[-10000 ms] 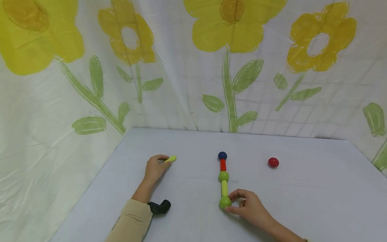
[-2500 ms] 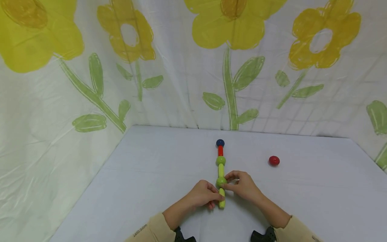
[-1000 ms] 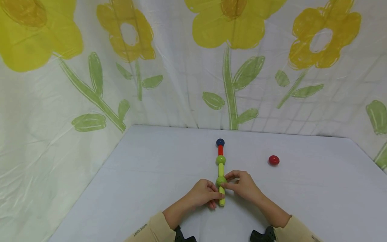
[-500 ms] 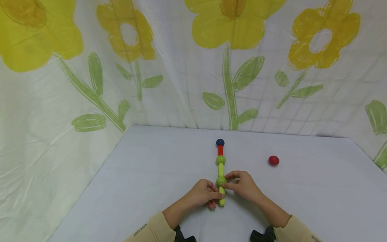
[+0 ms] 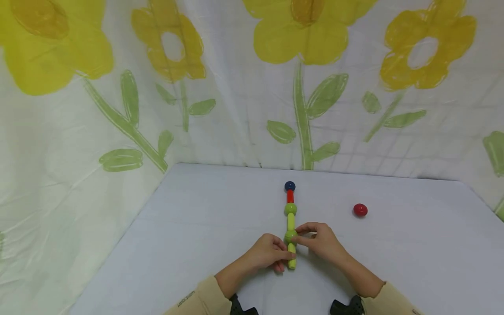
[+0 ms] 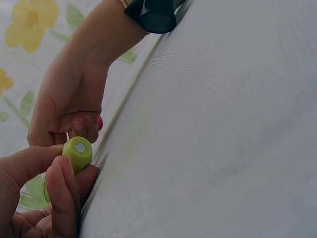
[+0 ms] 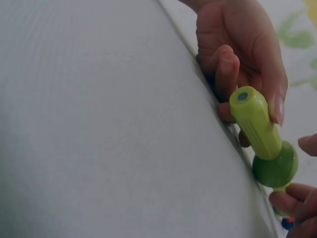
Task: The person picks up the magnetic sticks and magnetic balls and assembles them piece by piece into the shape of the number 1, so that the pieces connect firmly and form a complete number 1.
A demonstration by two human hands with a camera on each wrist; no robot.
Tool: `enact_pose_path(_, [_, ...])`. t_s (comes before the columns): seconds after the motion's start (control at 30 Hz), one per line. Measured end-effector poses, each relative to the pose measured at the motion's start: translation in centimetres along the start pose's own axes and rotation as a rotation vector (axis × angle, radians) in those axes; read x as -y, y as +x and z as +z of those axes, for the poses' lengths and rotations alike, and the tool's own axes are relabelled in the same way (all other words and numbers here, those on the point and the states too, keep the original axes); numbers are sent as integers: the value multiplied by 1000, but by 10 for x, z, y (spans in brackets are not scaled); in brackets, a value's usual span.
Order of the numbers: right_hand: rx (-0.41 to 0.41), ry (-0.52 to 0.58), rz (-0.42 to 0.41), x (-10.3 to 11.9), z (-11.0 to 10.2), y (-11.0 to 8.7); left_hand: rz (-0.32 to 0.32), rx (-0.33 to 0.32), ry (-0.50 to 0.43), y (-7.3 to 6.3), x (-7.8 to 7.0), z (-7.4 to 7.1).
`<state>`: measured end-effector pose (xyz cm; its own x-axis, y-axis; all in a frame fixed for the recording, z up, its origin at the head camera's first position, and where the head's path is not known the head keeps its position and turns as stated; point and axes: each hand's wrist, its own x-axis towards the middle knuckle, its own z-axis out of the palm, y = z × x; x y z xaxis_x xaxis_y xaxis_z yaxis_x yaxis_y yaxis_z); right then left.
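Observation:
A straight chain of toy rods and balls lies on the table in the head view. From its far end it runs through a dark blue ball (image 5: 289, 186), a red rod (image 5: 290, 196), a green ball (image 5: 290, 208) and a yellow-green rod (image 5: 291, 221) to a larger green ball (image 5: 290, 236). My right hand (image 5: 324, 243) has thumb and fingers around that larger ball. At the near end, my left hand (image 5: 265, 252) pinches another yellow-green rod (image 7: 255, 121), its far end against the larger ball. A silver disc shows in this rod's free end in the left wrist view.
A loose red ball (image 5: 360, 210) lies right of the chain on the white table (image 5: 413, 245). Behind the table hangs a white curtain (image 5: 236, 131) with yellow flowers. Black devices (image 5: 346, 306) are strapped at both wrists.
Since ten seconds ago, my left hand has brought its rod from the left to the chain's near end. The chain and right hand have shifted away from me. The last second shows hardly any movement.

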<state>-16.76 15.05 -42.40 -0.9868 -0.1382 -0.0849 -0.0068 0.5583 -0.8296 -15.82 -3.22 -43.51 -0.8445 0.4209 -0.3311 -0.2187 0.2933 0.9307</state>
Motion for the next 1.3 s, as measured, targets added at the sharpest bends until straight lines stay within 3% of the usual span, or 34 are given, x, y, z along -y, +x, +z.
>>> enact_pose_path(0.17, [3, 41, 29, 0, -7, -1, -2, -7, 1, 1, 0, 1])
enact_pose_path(0.3, [4, 13, 18, -2, -12, 0, 0, -1, -2, 1, 0, 0])
enact_pose_path(0.6, [19, -72, -63, -6, -27, 4, 8, -6, 11, -1, 0, 0])
enact_pose_path(1.07, [-53, -128, -50, -19, -49, 11, 10, -4, -1, 0, 1, 0])
enact_pose_path(1.3, [-130, -153, -70, -24, -62, 11, 1, -7, 0, -3, -2, 0])
